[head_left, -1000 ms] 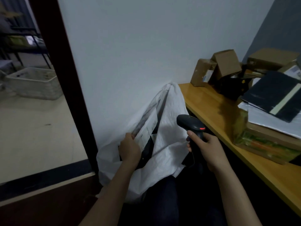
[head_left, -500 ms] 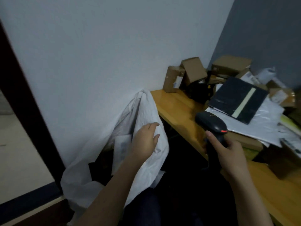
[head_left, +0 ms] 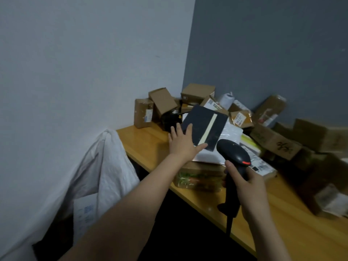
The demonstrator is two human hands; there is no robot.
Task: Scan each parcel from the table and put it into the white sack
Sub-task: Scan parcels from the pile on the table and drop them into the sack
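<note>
My left hand reaches over the wooden table with fingers spread, its fingertips and thumb touching the near edge of a flat black parcel with a pale tape strip. That parcel lies on top of a pile of white mailers. My right hand grips the handle of a black barcode scanner, held upright just right of the black parcel. The white sack stands open at the table's left end against the wall, with a white labelled parcel inside.
Several brown cardboard boxes are heaped at the back corner and along the grey wall. A clear-wrapped box with green and orange print sits at the table's front edge under the mailers. More wrapped parcels lie at far right.
My left hand let go of the parcel in the sack, left the sack's rim and reached across to the black parcel. My view swung right; the scanner stayed in my right hand.
</note>
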